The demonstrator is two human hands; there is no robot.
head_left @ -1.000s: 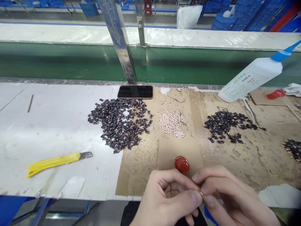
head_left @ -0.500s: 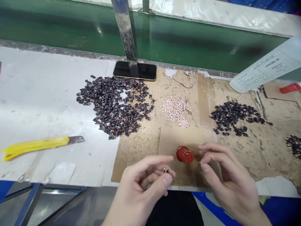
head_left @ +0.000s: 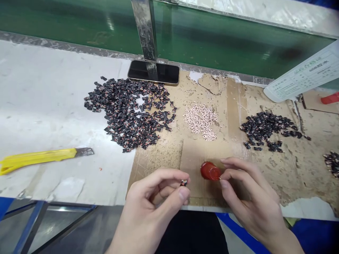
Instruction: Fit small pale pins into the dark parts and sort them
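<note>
My left hand (head_left: 156,204) pinches a small black piece (head_left: 183,182) between thumb and index finger; its visible end shows orange and pale spots. My right hand (head_left: 251,197) has thumb and index finger closed on a tiny pale sliver (head_left: 220,178), just right of a small red cup (head_left: 209,170). The cup appears tipped toward me on the cardboard, with a shiny surface. Beyond it lies a heap of tiny pinkish pieces (head_left: 200,120). A large pile of black pieces (head_left: 132,116) spreads to the left, and a smaller black pile (head_left: 266,128) to the right.
A yellow utility knife (head_left: 39,158) lies at the left with its blade out. A phone (head_left: 165,73) rests against the metal post (head_left: 145,31). A translucent bottle (head_left: 299,76) leans in at the right, near a red object (head_left: 329,98). Worn cardboard (head_left: 156,169) covers the bench.
My right hand has moved left, bringing the tiny sliver beside the red cup. My left index finger has come down onto the black piece. The view has shifted slightly.
</note>
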